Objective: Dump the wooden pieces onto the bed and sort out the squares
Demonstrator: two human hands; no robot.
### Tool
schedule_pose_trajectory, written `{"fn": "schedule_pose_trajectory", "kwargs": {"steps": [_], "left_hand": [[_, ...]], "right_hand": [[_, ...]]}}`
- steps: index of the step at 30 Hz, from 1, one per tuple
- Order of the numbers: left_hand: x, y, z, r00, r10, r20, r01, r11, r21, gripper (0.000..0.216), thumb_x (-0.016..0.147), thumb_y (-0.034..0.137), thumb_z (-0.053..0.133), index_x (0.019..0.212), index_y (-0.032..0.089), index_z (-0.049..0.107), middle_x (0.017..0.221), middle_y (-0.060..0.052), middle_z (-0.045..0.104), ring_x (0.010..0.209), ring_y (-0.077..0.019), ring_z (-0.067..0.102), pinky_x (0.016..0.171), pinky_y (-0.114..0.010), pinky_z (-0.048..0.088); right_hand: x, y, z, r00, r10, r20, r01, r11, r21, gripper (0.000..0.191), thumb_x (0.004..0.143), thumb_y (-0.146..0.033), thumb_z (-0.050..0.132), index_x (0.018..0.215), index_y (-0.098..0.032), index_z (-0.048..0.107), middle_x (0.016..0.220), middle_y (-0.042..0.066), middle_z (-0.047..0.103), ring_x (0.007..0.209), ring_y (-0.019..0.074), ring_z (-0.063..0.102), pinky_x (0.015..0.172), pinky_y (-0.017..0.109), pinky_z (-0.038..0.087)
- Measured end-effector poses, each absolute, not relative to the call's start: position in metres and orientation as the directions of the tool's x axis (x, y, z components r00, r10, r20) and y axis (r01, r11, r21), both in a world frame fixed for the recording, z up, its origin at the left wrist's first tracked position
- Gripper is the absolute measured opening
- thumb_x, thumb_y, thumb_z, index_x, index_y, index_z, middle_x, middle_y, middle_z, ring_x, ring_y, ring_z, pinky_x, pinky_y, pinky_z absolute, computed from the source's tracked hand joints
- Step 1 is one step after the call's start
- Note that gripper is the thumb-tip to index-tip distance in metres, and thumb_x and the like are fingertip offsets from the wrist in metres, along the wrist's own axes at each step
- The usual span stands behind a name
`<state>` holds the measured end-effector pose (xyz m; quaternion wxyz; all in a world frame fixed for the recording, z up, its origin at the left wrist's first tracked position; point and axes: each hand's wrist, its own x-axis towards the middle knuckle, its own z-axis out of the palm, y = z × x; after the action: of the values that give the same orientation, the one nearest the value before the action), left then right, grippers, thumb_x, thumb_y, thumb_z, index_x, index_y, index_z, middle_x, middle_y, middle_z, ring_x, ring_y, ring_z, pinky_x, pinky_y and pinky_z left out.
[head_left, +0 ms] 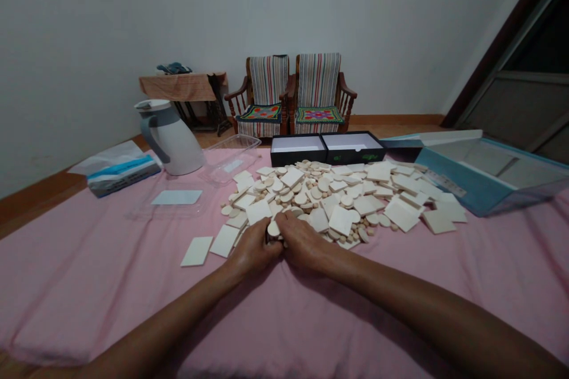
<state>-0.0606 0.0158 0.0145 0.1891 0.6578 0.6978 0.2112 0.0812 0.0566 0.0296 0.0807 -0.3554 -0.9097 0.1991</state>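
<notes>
At the near edge of a heap of pale wooden pieces [311,189], my two hands meet. My left hand [255,249] is closed, its fingers curled around the left side of a round wooden disc [273,228]. My right hand [304,244] is closed too, fingers bent against the disc's right side. Whatever lies under the disc, between the palms, is mostly hidden. Square tiles, round discs and small beads or cubes make up the heap. A square wooden tile [197,251] lies flat to the left of my left hand, beside another tile [224,240].
Behind the heap stands an open black box with two compartments [296,157]. A blue translucent bin [471,180] is at right. At left are a white-grey jug [175,142], a tissue pack [124,174] and clear plastic trays [171,206]. Two chairs [269,89] stand beyond the pink-covered surface [133,284].
</notes>
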Motion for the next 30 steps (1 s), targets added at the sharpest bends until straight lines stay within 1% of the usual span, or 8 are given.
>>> {"fn": "schedule_pose_trajectory", "kwargs": {"steps": [7, 11, 14, 18, 21, 23, 26, 30], "left_hand": [[-0.058, 0.047, 0.043, 0.026, 0.998, 0.059, 0.845, -0.053, 0.532, 0.022, 0.066, 0.018, 0.058, 0.088, 0.016, 0.059, 0.074, 0.001, 0.062, 0.065, -0.0145, 0.055, 0.057, -0.023, 0.039], [-0.048, 0.099, 0.062, 0.11, 0.988, 0.105, 0.846, -0.149, 0.512, 0.021, 0.062, 0.018, 0.063, 0.083, 0.015, 0.063, 0.075, 0.001, 0.064, 0.072, -0.0166, 0.059, 0.063, -0.023, 0.044], [-0.036, 0.141, 0.071, 0.119, 0.983, 0.141, 0.848, -0.174, 0.501, 0.016, 0.067, 0.021, 0.062, 0.081, 0.014, 0.065, 0.068, 0.002, 0.063, 0.067, -0.0169, 0.061, 0.06, -0.023, 0.045], [-0.028, 0.167, 0.074, 0.081, 0.968, 0.237, 0.857, -0.188, 0.479, 0.039, 0.071, 0.029, 0.067, 0.106, 0.011, 0.064, 0.086, -0.005, 0.068, 0.069, -0.0177, 0.063, 0.066, -0.026, 0.047], [-0.033, 0.153, 0.071, 0.079, 0.951, 0.298, 0.859, -0.216, 0.463, 0.053, 0.075, 0.033, 0.068, 0.122, 0.012, 0.055, 0.104, -0.01, 0.064, 0.07, -0.0156, 0.062, 0.07, -0.028, 0.048], [-0.042, 0.13, 0.067, 0.116, 0.945, 0.305, 0.853, -0.252, 0.457, 0.044, 0.078, 0.032, 0.065, 0.118, 0.015, 0.057, 0.104, -0.009, 0.064, 0.068, -0.0137, 0.061, 0.069, -0.028, 0.048], [-0.059, 0.089, 0.061, 0.259, 0.938, 0.231, 0.834, -0.338, 0.436, 0.015, 0.081, 0.028, 0.062, 0.091, 0.017, 0.063, 0.083, -0.002, 0.064, 0.064, -0.0122, 0.059, 0.062, -0.023, 0.045], [-0.085, 0.037, 0.053, 0.364, 0.921, 0.135, 0.849, -0.388, 0.359, 0.01, 0.084, 0.027, 0.057, 0.084, 0.018, 0.063, 0.083, -0.003, 0.061, 0.07, -0.0141, 0.058, 0.062, -0.023, 0.044]], "right_hand": [[0.089, 0.084, 0.042, -0.717, 0.692, 0.076, 0.603, 0.672, -0.43, 0.036, 0.077, -0.01, 0.055, 0.111, -0.014, 0.044, 0.109, 0.013, 0.058, 0.097, 0.0229, 0.057, 0.076, 0.032, 0.043], [0.1, 0.119, 0.069, -0.663, 0.744, 0.083, 0.693, 0.652, -0.307, 0.038, 0.076, -0.01, 0.056, 0.112, -0.014, 0.045, 0.108, 0.014, 0.059, 0.098, 0.0255, 0.058, 0.075, 0.032, 0.043], [0.107, 0.152, 0.082, -0.598, 0.795, 0.098, 0.764, 0.603, -0.229, 0.036, 0.079, -0.014, 0.057, 0.113, -0.013, 0.046, 0.107, 0.014, 0.06, 0.099, 0.0271, 0.059, 0.075, 0.032, 0.043], [0.115, 0.179, 0.089, -0.504, 0.858, 0.102, 0.832, 0.514, -0.211, 0.039, 0.082, -0.02, 0.058, 0.118, -0.014, 0.046, 0.113, 0.015, 0.056, 0.1, 0.0264, 0.059, 0.076, 0.032, 0.044], [0.125, 0.174, 0.09, -0.51, 0.846, 0.154, 0.814, 0.533, -0.231, 0.043, 0.081, -0.021, 0.06, 0.122, -0.014, 0.047, 0.12, 0.016, 0.051, 0.105, 0.0259, 0.056, 0.08, 0.032, 0.043], [0.135, 0.161, 0.089, -0.543, 0.814, 0.205, 0.777, 0.58, -0.244, 0.038, 0.082, -0.019, 0.059, 0.118, -0.014, 0.051, 0.118, 0.015, 0.052, 0.105, 0.0242, 0.055, 0.081, 0.031, 0.042], [0.149, 0.131, 0.082, -0.616, 0.759, 0.211, 0.705, 0.651, -0.281, 0.024, 0.082, -0.013, 0.055, 0.106, -0.015, 0.057, 0.104, 0.01, 0.057, 0.094, 0.0195, 0.056, 0.079, 0.029, 0.039], [0.164, 0.088, 0.065, -0.706, 0.701, 0.099, 0.637, 0.691, -0.342, 0.014, 0.082, -0.01, 0.051, 0.091, -0.017, 0.059, 0.091, 0.005, 0.058, 0.084, 0.016, 0.054, 0.071, 0.025, 0.036]]}}
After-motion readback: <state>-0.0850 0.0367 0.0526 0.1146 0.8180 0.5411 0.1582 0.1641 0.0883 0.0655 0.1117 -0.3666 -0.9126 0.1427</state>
